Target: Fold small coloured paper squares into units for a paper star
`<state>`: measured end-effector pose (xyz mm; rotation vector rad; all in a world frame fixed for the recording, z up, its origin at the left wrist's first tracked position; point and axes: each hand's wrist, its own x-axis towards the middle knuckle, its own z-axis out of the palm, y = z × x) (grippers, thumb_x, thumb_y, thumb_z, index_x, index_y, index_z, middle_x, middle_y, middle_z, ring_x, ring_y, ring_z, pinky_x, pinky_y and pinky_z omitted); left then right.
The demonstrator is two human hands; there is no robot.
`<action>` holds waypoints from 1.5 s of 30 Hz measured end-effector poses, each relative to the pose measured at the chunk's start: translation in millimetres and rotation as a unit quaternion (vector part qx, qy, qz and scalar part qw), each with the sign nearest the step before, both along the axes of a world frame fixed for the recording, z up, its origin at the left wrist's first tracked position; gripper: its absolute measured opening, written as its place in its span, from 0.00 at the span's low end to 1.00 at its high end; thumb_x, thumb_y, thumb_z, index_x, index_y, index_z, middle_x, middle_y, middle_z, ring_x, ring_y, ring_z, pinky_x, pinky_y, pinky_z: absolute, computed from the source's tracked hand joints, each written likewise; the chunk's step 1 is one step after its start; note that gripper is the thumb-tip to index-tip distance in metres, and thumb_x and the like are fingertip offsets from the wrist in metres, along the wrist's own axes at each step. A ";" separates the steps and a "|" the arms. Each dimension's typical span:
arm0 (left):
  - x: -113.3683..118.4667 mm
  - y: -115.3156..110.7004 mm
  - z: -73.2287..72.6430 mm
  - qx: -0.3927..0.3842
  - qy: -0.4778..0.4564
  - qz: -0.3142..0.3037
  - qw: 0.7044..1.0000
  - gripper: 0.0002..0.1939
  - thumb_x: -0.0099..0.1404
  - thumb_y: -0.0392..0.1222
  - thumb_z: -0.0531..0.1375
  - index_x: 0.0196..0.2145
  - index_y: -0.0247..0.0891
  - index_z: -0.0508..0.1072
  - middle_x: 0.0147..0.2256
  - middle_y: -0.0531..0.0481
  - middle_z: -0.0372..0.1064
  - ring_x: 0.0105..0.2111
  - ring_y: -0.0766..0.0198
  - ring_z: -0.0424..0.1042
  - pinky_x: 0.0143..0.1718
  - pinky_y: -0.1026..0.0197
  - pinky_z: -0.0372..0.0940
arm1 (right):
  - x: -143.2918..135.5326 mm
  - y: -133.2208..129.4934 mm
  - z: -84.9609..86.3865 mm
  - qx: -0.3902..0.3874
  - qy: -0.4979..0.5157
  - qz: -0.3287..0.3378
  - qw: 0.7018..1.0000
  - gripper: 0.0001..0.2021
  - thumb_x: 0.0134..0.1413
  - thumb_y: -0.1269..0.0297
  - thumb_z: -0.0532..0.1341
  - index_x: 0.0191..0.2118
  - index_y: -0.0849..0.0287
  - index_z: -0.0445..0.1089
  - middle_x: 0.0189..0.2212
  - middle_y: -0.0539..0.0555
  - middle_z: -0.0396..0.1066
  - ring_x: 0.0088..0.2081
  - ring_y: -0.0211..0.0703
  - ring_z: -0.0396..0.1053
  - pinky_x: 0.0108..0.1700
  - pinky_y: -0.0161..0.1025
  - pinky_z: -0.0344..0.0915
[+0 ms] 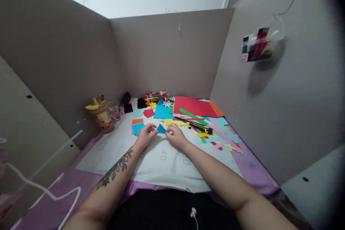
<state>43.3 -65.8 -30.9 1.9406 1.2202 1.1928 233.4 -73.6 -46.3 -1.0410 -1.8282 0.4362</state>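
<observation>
A small blue piece of paper (161,129), folded into a triangle, is stretched between my two hands just above the white sheet (151,156). My left hand (147,133) pinches its left corner, and my right hand (174,134) pinches the right one. Beside my left hand lie small squares of blue paper (138,128) and orange paper (137,121). Past my right hand rests a yellow-and-black utility knife (198,126) among cut paper strips (219,140) of several colours.
Large red sheets (192,106) and a heap of folded paper stars (156,96) are at the back. A yellow-topped cup (104,116) stands at the left. Grey partitions (172,50) enclose the table; a clear holder (260,48) hangs on the right one.
</observation>
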 end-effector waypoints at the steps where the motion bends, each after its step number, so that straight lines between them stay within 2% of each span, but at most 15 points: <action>1: 0.1 0.1 -0.1 0.002 -0.001 0.003 1.000 0.11 0.55 0.43 0.60 0.36 0.37 0.68 0.25 0.53 0.69 0.27 0.66 0.68 0.30 0.65 0.61 | 0.1 0.3 -0.2 -0.004 0.004 -0.002 1.000 0.06 0.44 0.74 0.57 0.22 0.58 0.63 0.27 0.50 0.63 0.36 0.42 0.61 0.41 0.39 0.56; 11: 1.0 -1.4 0.6 0.005 0.011 0.002 1.000 0.12 0.56 0.43 0.59 0.38 0.39 0.66 0.27 0.53 0.69 0.28 0.65 0.68 0.31 0.63 0.61 | 1.5 1.7 -1.4 -0.008 0.018 -0.005 1.000 0.06 0.43 0.74 0.58 0.21 0.59 0.63 0.26 0.50 0.62 0.35 0.41 0.62 0.40 0.37 0.57; 17: 3.9 -7.0 5.2 0.024 0.051 -0.038 0.998 0.22 0.53 0.44 0.62 0.45 0.39 0.63 0.37 0.49 0.68 0.37 0.63 0.68 0.38 0.61 0.62 | 1.2 1.6 -2.0 0.012 -0.012 0.002 1.000 0.05 0.43 0.75 0.58 0.22 0.59 0.64 0.27 0.50 0.63 0.35 0.41 0.61 0.41 0.38 0.57; 19: 5.8 -8.7 5.3 0.032 0.075 -0.052 0.995 0.23 0.52 0.43 0.63 0.45 0.39 0.63 0.39 0.49 0.67 0.37 0.63 0.67 0.37 0.62 0.62 | 0.4 0.2 -1.0 0.027 -0.038 0.018 0.999 0.05 0.44 0.75 0.58 0.23 0.59 0.65 0.27 0.50 0.63 0.36 0.42 0.61 0.42 0.39 0.56; 22: 7.6 -9.6 3.9 0.041 0.099 -0.056 0.993 0.18 0.53 0.41 0.61 0.42 0.39 0.65 0.34 0.52 0.67 0.32 0.65 0.66 0.32 0.64 0.61 | -0.5 -2.4 0.8 0.045 -0.069 0.036 0.996 0.05 0.44 0.74 0.59 0.24 0.58 0.66 0.28 0.51 0.63 0.36 0.42 0.60 0.42 0.40 0.56; 25: 7.0 -8.9 1.8 0.055 0.126 -0.064 0.988 0.08 0.55 0.40 0.59 0.34 0.38 0.67 0.28 0.54 0.67 0.28 0.67 0.65 0.29 0.65 0.59 | -0.3 -4.5 2.2 0.059 -0.084 0.037 0.994 0.04 0.44 0.74 0.59 0.25 0.58 0.66 0.29 0.52 0.63 0.37 0.43 0.60 0.42 0.40 0.57; 28: 5.5 -7.4 -0.2 0.099 0.153 -0.054 0.982 0.03 0.56 0.39 0.59 0.29 0.38 0.69 0.27 0.52 0.69 0.29 0.65 0.66 0.31 0.64 0.60 | 0.6 -6.2 3.4 0.073 -0.079 0.034 0.994 0.05 0.44 0.75 0.58 0.28 0.57 0.65 0.29 0.52 0.63 0.37 0.44 0.60 0.42 0.41 0.57; 31: 4.6 -6.4 -1.7 0.176 0.180 -0.044 0.967 0.02 0.56 0.38 0.59 0.30 0.38 0.70 0.30 0.50 0.70 0.32 0.63 0.67 0.35 0.61 0.61 | 1.4 -8.4 5.4 0.082 -0.061 0.047 0.994 0.08 0.43 0.76 0.58 0.31 0.57 0.65 0.32 0.52 0.64 0.39 0.44 0.60 0.44 0.41 0.57; 35: 4.7 -7.2 -1.9 0.252 0.213 -0.066 0.942 0.03 0.59 0.35 0.56 0.31 0.38 0.70 0.30 0.48 0.71 0.34 0.62 0.67 0.38 0.59 0.61 | 1.3 -11.8 8.0 0.089 -0.050 0.072 0.992 0.11 0.42 0.77 0.57 0.34 0.57 0.64 0.34 0.53 0.65 0.40 0.45 0.60 0.45 0.42 0.57; 39: 5.6 -9.5 -0.5 0.278 0.236 -0.076 0.928 0.07 0.60 0.32 0.52 0.31 0.38 0.70 0.32 0.47 0.71 0.36 0.61 0.67 0.39 0.59 0.61 | 1.1 -12.4 8.3 0.082 -0.052 0.086 0.992 0.09 0.42 0.76 0.56 0.31 0.56 0.62 0.32 0.52 0.63 0.39 0.44 0.60 0.45 0.42 0.57; 45: 6.1 -11.6 0.9 0.294 0.242 -0.063 0.923 0.09 0.60 0.30 0.51 0.31 0.38 0.70 0.32 0.47 0.71 0.38 0.61 0.68 0.40 0.59 0.62 | 0.9 -11.2 7.6 0.078 -0.034 0.092 0.992 0.08 0.41 0.76 0.56 0.29 0.56 0.61 0.32 0.52 0.63 0.39 0.44 0.60 0.44 0.41 0.58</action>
